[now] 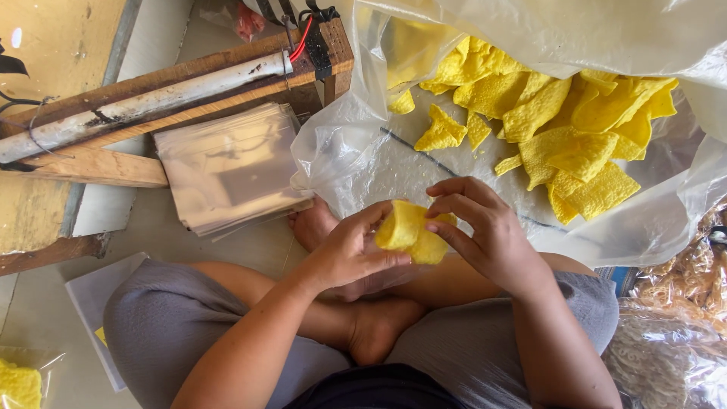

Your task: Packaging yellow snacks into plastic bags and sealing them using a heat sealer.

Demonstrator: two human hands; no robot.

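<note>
Fingers (454, 204) of both hands closed on yellow cracker stack (409, 231) | left hand (344, 254) cups underneath | right hand (485, 231) pinches top | loose crackers (560, 129) beyond fingertips

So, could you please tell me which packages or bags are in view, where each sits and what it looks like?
Big bag: top right, open, clear plastic, holding yellow chips.
Small bags: flat clear stack, centre left, below a wooden sealer.
Filled packet: bottom left corner, clear, yellow chips inside.
Snack bags: right edge, clear, pale brown contents.
Held stack: yellow chips between left hand and right hand.
</note>
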